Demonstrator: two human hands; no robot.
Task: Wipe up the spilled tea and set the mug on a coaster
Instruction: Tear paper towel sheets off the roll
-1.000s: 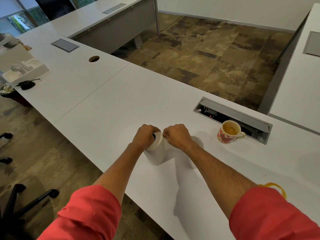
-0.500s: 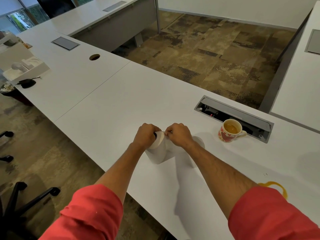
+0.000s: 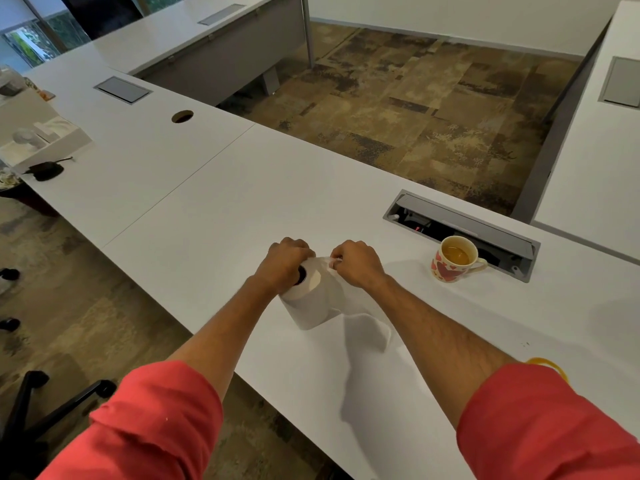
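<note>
A long white tabletop [image 3: 214,216] carries everything, its near edge running diagonally below the person's forearms. Set into it toward the far edge is an open grey cable box [image 3: 464,225]. A white paper roll [image 3: 313,299] stands close to the near edge, tilted slightly. The left hand [image 3: 285,263] is closed over the roll's top, and the right hand [image 3: 356,261] pinches the loose sheet just beside it, fingers curled shut. The heart-patterned mug [image 3: 450,263], holding tea, stands just in front of the cable box. The spilled tea [image 3: 550,365] shows as a yellow ring beside the right sleeve.
</note>
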